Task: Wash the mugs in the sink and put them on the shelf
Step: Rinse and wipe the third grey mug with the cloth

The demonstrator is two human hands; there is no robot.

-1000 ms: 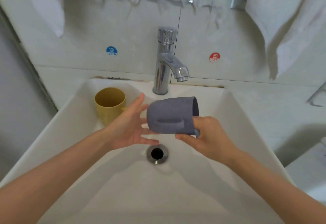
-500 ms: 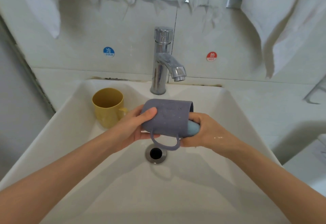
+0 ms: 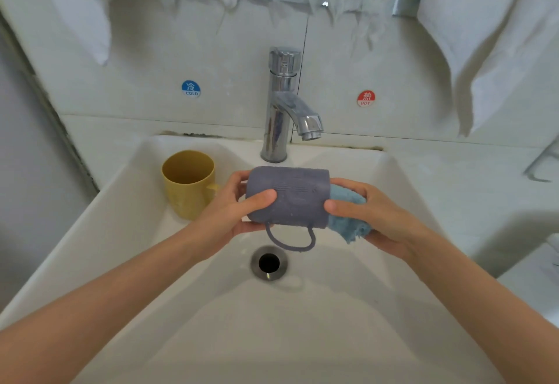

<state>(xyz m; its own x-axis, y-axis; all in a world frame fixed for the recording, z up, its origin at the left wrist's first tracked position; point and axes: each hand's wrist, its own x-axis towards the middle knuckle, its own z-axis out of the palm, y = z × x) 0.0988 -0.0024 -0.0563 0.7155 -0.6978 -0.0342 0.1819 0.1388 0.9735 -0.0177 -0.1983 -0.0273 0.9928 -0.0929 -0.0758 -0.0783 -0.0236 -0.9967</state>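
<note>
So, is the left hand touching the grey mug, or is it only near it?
Touching. The head view shows the left hand gripping the grey mug: its thumb lies across the mug's side, with no gap visible.

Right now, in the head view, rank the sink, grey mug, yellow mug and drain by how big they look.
1. sink
2. grey mug and yellow mug: about alike; the grey one is nearer the camera, so they stay unranked
3. drain

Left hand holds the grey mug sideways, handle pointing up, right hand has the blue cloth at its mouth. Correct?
Not quite. The head view shows the grey mug with its handle hanging down, toward the drain. The left hand holding it sideways and the right hand with the blue cloth are right.
</note>
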